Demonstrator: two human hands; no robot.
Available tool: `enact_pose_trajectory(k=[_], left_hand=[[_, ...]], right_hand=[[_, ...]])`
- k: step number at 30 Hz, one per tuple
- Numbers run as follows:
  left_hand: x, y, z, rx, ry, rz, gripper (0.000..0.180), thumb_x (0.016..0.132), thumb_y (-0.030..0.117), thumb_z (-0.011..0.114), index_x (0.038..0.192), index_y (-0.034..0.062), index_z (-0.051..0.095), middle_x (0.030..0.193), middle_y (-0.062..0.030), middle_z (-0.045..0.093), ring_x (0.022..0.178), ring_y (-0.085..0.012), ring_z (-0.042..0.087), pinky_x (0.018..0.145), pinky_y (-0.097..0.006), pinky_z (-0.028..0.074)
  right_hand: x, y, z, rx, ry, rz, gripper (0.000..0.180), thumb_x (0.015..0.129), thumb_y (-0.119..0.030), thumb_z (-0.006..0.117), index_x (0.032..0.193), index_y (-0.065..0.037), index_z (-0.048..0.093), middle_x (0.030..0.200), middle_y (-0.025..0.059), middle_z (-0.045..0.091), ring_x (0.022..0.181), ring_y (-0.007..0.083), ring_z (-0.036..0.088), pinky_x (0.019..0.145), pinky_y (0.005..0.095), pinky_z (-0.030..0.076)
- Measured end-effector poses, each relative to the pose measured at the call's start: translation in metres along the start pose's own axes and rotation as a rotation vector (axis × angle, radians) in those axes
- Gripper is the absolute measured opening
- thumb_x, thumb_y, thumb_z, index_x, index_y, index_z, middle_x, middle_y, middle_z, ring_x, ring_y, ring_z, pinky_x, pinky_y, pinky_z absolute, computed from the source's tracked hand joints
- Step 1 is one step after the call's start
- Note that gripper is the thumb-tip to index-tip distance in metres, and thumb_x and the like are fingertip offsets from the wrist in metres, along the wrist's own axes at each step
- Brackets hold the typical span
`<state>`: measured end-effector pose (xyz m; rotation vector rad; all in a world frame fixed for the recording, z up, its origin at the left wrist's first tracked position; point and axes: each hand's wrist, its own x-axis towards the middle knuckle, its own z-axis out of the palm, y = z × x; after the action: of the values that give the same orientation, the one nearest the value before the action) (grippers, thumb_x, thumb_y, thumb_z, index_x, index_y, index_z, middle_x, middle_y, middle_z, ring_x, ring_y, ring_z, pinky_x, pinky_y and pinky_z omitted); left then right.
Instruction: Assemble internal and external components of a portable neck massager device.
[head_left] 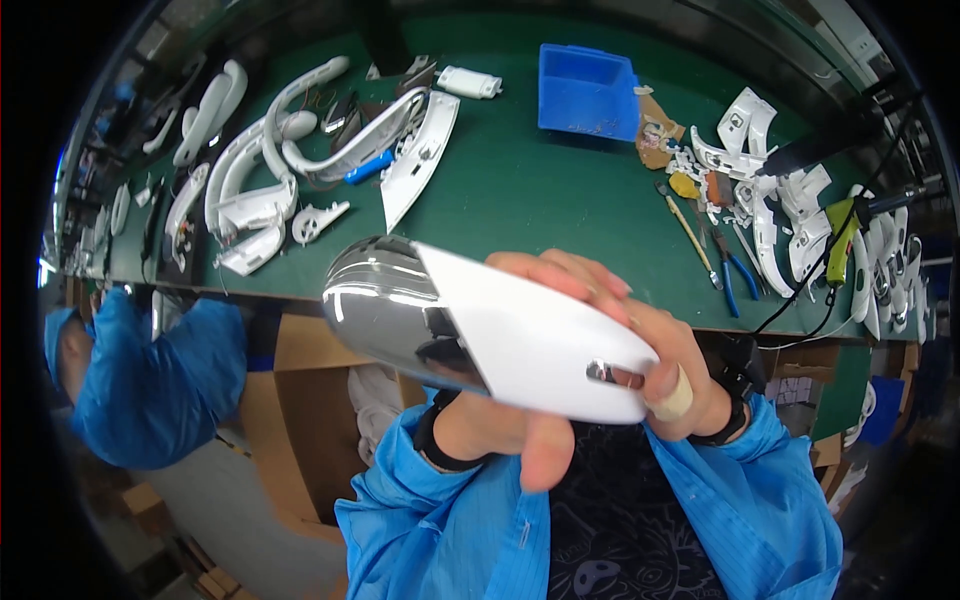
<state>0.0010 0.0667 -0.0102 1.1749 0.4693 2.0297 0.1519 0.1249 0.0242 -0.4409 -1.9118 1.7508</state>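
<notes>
A long rounded housing is held up in front of me, white on its right part and mirror-like chrome on its left end. There is a small slot near its right tip. My left hand grips it from below, the thumb showing at the lower edge. At the right end, my right hand is closed on it, with its thumb, wrapped in a pale bandage, by the slot. The housing hides part of both hands, and some fingers show over its far edge.
Green workbench ahead. White curved parts lie left, a blue bin far. At right are pliers, a wooden-handled tool, white scraps, a green power tool. An open carton stands below, near another person in blue.
</notes>
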Motion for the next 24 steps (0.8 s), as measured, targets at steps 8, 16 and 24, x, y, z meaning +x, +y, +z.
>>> enact_pose_trajectory(k=[8, 16, 24], left_hand=[[0.01, 0.025, 0.028, -0.22, 0.162, -0.324, 0.12, 0.075, 0.05, 0.088, 0.158, 0.0013, 0.017, 0.127, -0.0263, 0.062, 0.118, -0.0354, 0.065, 0.102, -0.047, 0.054], [0.002, 0.012, 0.016, 0.023, 0.424, -0.546, 0.079, 0.089, 0.023, 0.076, 0.151, 0.0063, 0.03, 0.117, -0.0169, 0.059, 0.109, -0.028, 0.066, 0.094, -0.043, 0.057], [-0.003, 0.005, 0.016, 0.095, 0.424, -0.528, 0.082, 0.085, 0.032, 0.081, 0.149, 0.0097, 0.035, 0.108, -0.0126, 0.057, 0.098, -0.0252, 0.063, 0.083, -0.038, 0.057]], right_hand=[[-0.004, -0.005, -0.024, -0.432, 0.217, -0.443, 0.057, 0.088, -0.051, 0.074, 0.068, -0.004, 0.049, 0.061, 0.0089, 0.047, 0.049, 0.0278, 0.049, 0.046, 0.0368, 0.039], [-0.015, 0.033, -0.024, -0.704, 0.354, -0.468, 0.052, 0.086, -0.051, 0.075, 0.075, -0.003, 0.056, 0.073, 0.0098, 0.053, 0.06, 0.0276, 0.056, 0.052, 0.0369, 0.046], [-0.019, 0.036, -0.019, -0.656, 0.342, -0.432, 0.052, 0.084, -0.053, 0.074, 0.075, -0.007, 0.053, 0.07, 0.0082, 0.052, 0.057, 0.0251, 0.055, 0.05, 0.0368, 0.044]])
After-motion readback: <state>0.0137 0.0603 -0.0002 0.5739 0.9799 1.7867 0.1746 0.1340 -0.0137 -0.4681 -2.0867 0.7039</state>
